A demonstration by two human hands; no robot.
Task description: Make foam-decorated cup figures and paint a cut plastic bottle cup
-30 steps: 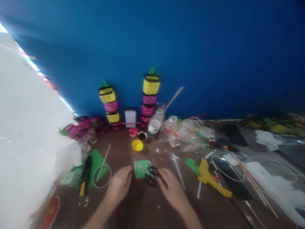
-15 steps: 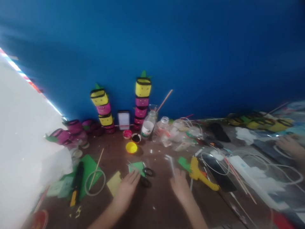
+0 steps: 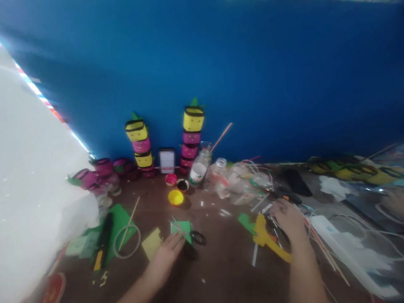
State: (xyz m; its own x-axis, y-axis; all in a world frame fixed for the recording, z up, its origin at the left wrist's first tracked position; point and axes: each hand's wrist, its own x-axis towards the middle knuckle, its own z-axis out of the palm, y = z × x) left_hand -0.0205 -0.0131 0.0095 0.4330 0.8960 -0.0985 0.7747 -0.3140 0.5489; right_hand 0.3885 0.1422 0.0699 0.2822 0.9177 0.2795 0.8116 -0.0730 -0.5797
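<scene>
The left hand (image 3: 168, 253) lay with fingers outstretched at the green paper (image 3: 186, 227), a scissors handle (image 3: 203, 242) just right of them. A glue gun (image 3: 263, 236) lay left of the right hand (image 3: 288, 216), whose grip I couldn't tell. Beyond the left fingers stood a yellow cup (image 3: 176, 198).

Craft workspace: table (image 3: 233, 269) with glue gun (image 3: 260, 230), scissors (image 3: 198, 232), paint cups (image 3: 176, 198).

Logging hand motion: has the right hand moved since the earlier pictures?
Yes, rightward: the right hand went from left of the yellow glue gun to beyond its handle.
</scene>
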